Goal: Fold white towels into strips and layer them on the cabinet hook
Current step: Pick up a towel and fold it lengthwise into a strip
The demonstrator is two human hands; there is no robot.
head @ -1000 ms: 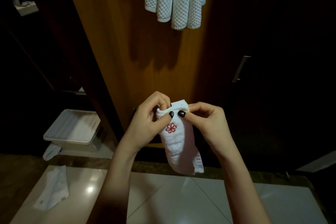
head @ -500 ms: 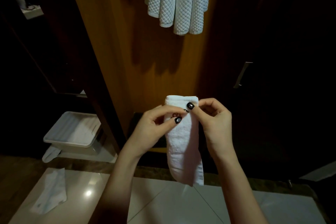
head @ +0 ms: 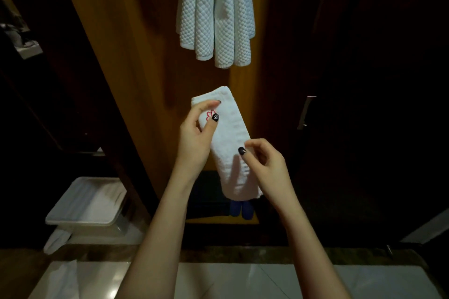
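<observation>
White bin low left, contents unclear. Left hand pinches folded towel strip near its top, thumb half-hiding red embroidery; right hand pinches its right edge. Strip held below hung towels, tops cut off; door handle far right, dim

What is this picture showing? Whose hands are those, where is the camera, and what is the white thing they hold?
There is no machine here, just a person. The camera sits on their head and looks down, so you see their own two arms. The left hand pinches the top of a folded white towel, beside a small red flower stitched on it. The right hand pinches the towel's edge lower down. Above, more white towels hang on a wooden cabinet door; the hook is out of view. Low on the left sits a white plastic box, and a white cloth lies on the shiny pale surface below.
</observation>
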